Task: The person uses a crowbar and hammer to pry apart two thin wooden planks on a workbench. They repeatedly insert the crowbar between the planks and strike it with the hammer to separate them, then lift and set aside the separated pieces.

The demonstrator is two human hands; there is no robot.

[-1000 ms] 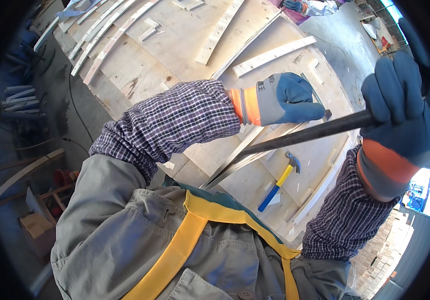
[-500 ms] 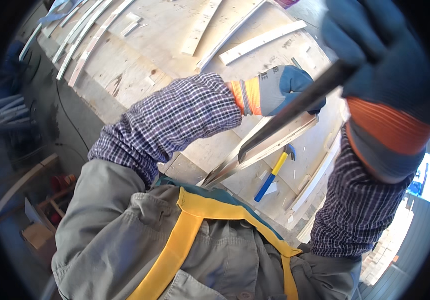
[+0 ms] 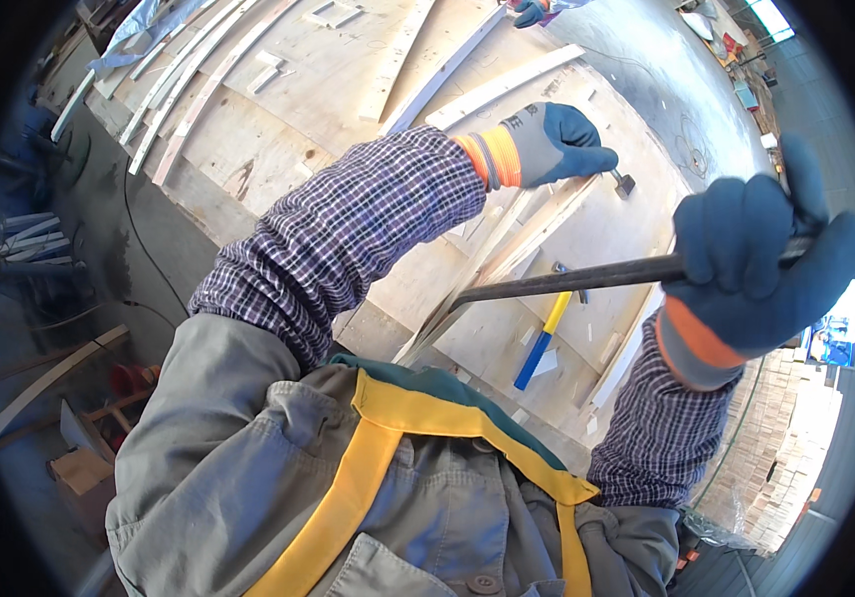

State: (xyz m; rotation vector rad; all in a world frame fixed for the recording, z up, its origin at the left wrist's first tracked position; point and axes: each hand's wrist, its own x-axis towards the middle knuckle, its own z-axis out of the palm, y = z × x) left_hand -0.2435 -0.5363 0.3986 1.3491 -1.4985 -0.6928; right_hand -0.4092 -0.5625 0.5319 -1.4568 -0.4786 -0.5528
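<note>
My right hand (image 3: 746, 239), in a dark blue and grey work glove with an orange cuff, is closed around a long black pry bar (image 3: 576, 281). The bar runs leftward, and its bent tip meets the near part of some narrow wooden strips. Closed at the far end of a wooden board (image 3: 542, 224) is my gloved left hand (image 3: 567, 144); its palm side is hidden. Just past the left thumb shows a small metal tool end (image 3: 624, 184), its other part hidden. A hammer (image 3: 547, 343) with a yellow and blue handle lies right of the board.
A large wooden worktable (image 3: 238, 174) carries long pale strips (image 3: 193, 104) at the far left and more boards (image 3: 507, 85) at the back. Another person's gloved hand (image 3: 530, 12) shows at the top edge. Stacked wood (image 3: 775, 438) stands at the right.
My right hand has come down from high near the camera, and the pry bar now slants less steeply. The left hand stays by the board's end. Another person's hand has come into view.
</note>
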